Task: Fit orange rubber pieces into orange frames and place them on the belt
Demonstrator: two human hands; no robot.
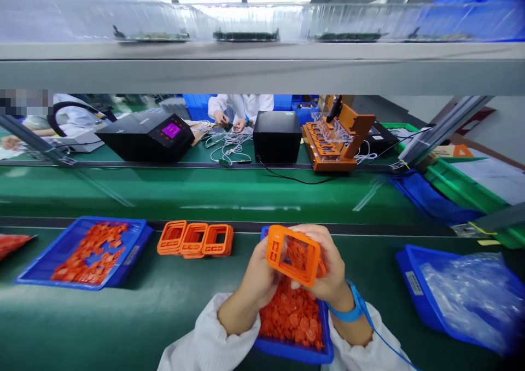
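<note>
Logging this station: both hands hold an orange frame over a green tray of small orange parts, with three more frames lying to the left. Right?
Not quite: the tray is blue, not green, as the head view shows. Both the left hand and right hand hold the orange frame above it, three more frames lying to the left.

The orange frame (292, 254) is a rectangular plastic housing with rounded corners, a large open window and small cut-outs along its left edge. It is held tilted above the blue tray (296, 350), gripped at both sides by the left hand (257, 279) and right hand (330, 270).
</note>
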